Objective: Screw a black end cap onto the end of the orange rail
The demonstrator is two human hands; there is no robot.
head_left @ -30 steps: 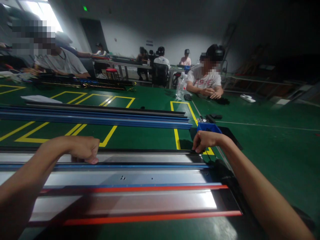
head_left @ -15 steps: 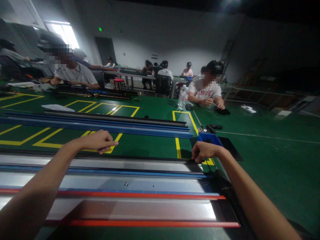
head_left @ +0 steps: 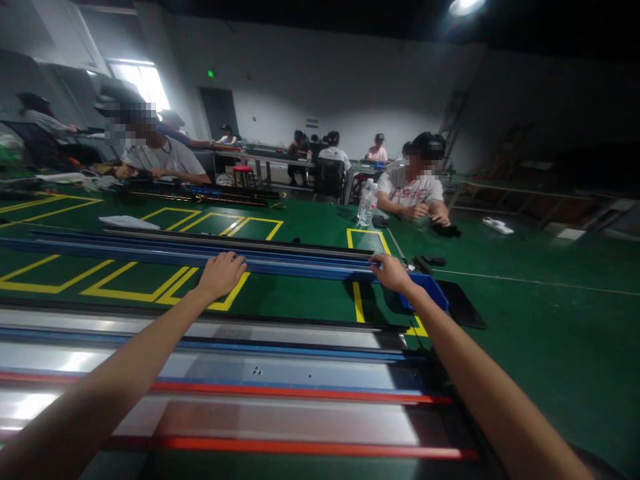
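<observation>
Long blue rails (head_left: 300,265) lie across the green table beyond the nearer metal panels, with a black strip (head_left: 280,246) along their far side. My left hand (head_left: 223,275) rests over the blue rails with its fingers curled round their far edge; the fingertips are partly hidden. At the right end of the same rails, my right hand (head_left: 393,272) is closed, thumb and fingers gripping the end. Closer to me lie silver panels (head_left: 215,367) edged with blue and red strips (head_left: 300,393).
A blue bin (head_left: 425,293) stands just right of my right hand, beside a dark flat pad (head_left: 463,303). Water bottles (head_left: 367,203) stand farther back. Co-workers sit across the table at the left and right. Yellow tape (head_left: 120,290) marks the green table.
Both hands have moved forward from above the near panels to the blue rails. My right hand has left the near black strip's end and now grips the rails' end.
</observation>
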